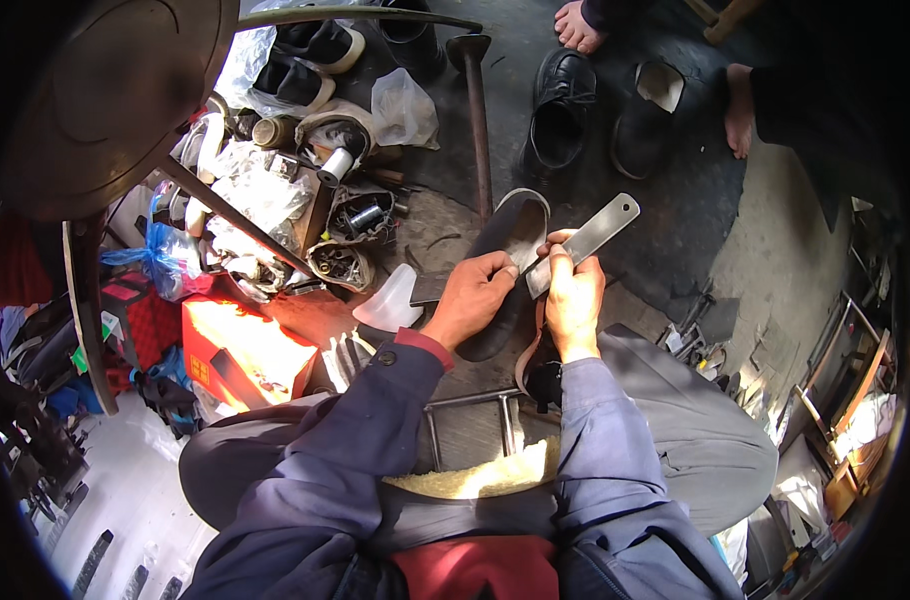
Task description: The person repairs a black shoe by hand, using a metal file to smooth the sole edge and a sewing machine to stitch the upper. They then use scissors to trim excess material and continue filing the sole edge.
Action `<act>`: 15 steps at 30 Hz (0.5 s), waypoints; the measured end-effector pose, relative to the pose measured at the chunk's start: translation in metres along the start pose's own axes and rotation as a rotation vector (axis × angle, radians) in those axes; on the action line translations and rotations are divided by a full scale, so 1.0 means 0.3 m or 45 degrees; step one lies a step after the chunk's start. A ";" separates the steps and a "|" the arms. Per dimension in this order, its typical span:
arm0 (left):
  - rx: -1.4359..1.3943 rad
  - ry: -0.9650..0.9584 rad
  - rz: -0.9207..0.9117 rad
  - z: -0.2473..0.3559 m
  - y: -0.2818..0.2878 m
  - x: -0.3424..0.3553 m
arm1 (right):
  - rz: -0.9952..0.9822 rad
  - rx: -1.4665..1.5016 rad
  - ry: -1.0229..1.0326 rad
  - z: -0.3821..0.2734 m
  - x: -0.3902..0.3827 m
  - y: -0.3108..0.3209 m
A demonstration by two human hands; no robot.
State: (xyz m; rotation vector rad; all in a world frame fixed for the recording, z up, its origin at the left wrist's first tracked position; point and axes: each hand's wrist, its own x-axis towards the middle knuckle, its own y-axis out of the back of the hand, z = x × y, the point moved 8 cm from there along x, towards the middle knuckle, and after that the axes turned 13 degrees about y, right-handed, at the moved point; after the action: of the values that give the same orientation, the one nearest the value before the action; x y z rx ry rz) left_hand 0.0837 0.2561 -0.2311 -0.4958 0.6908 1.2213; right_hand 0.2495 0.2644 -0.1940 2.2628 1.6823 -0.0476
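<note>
Between my knees is a dark shoe sole, its upper part showing a paler inner face. My left hand is closed on the sole's left edge, thumb on top. In my right hand, the fingers pinch a flat steel blade with a hole at its far end. The blade slants up and to the right, and its lower end lies close beside the sole's right edge. A pale translucent curved piece and a dark flat bar lie left of my left hand.
Black shoes stand ahead near another person's bare foot. Bags of thread spools and small parts crowd the left, beside an orange-red box. A rusty metal post rises beyond the sole. A metal frame stands far right.
</note>
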 end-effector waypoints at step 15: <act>0.086 -0.037 0.043 0.013 0.008 -0.002 | -0.065 -0.305 0.132 -0.026 0.011 -0.018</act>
State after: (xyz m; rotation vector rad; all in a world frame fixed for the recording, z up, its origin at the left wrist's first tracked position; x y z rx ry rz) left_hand 0.0822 0.2588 -0.2280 -0.4110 0.7163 1.2306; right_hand 0.2441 0.2709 -0.1887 2.0767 1.6957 0.2507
